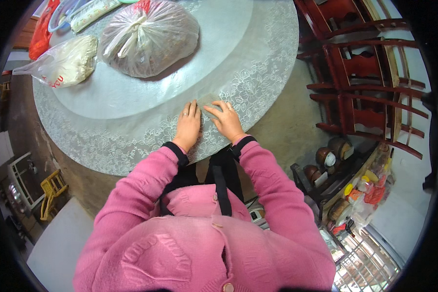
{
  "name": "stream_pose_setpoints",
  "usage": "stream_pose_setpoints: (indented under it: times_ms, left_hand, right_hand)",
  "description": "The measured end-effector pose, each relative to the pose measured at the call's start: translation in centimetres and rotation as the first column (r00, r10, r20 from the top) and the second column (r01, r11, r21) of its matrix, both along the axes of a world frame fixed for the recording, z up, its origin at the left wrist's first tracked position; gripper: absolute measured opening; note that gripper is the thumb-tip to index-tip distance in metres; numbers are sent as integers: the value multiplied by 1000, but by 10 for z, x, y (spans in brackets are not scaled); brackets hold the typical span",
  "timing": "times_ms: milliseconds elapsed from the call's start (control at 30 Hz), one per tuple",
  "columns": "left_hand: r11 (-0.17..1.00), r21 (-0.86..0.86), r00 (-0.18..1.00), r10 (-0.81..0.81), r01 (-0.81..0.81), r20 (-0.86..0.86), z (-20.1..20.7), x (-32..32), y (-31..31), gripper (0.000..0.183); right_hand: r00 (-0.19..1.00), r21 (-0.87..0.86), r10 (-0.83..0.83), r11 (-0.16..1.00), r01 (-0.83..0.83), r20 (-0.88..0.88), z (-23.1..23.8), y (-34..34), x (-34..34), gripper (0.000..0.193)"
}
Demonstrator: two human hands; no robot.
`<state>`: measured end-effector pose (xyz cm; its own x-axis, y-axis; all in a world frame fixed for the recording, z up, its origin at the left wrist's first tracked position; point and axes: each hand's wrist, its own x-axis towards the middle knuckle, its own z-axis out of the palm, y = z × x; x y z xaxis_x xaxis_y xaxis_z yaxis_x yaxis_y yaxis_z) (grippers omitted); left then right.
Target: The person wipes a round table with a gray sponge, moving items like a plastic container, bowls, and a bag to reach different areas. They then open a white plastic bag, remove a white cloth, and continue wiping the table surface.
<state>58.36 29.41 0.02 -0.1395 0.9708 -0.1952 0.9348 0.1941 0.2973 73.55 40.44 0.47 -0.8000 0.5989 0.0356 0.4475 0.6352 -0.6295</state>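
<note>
Both my hands rest near the front edge of a round table (131, 146) covered with a lace-patterned cloth. My left hand (189, 125) lies flat, fingers stretched out and side by side, a ring on one finger. Just to its right, my right hand (225, 120) has its fingers apart and touches the tabletop, also with a ring. Nothing shows in either hand. Farther back sits a big knotted clear plastic bag (151, 41), full of something brownish. Left of it lies a smaller clear bag (70, 61) with pale contents and red print.
A red plastic bag (43, 31), a light blue basket (61, 17) and a patterned packet (93, 13) lie at the far left of the table. Stacked dark red wooden chairs (348, 87) stand on the right. A small yellow stool (53, 192) is on the floor at left.
</note>
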Motion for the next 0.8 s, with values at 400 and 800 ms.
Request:
stream_pose_setpoints:
  times_ms: [400,800]
  left_hand:
    - [997,-14,989,75,-77,-125,-18,13,0,60]
    - [961,-183,958,165,-210,-235,-3,32,13,58]
  right_hand:
    - [997,81,72,994,-71,-15,-8,64,8,54]
    - [996,118,83,990,-79,-35,-14,179,36,54]
